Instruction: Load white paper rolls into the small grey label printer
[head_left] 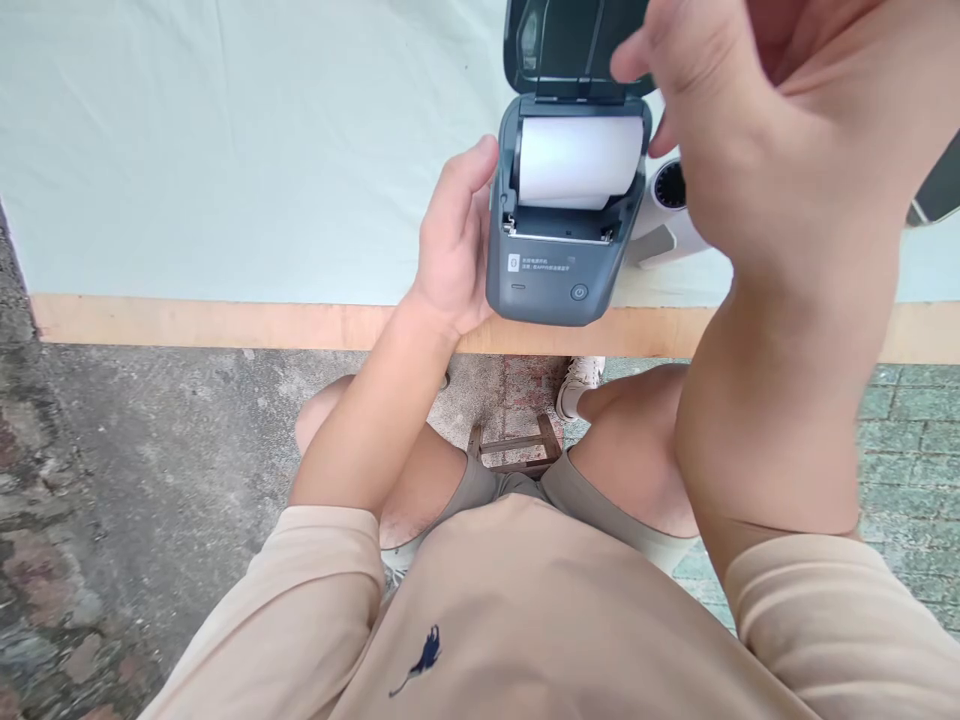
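My left hand [454, 245] grips the left side of a small grey printer [555, 270], held over the near edge of the table. The printer's dark lid [570, 45] stands open, and a white paper roll [579, 160] lies in its bay. My right hand [742, 130] hovers close to the camera above the printer's right side, its curled fingers touching the top of the open lid. What the right fingers grip, if anything, is hidden.
The table [225, 150] carries a pale green cloth and has a wooden front edge [187, 322]. A white device with a round dark face [667, 205] lies right of the printer. A dark object [937, 190] shows at the right border. My knees and a stool sit below.
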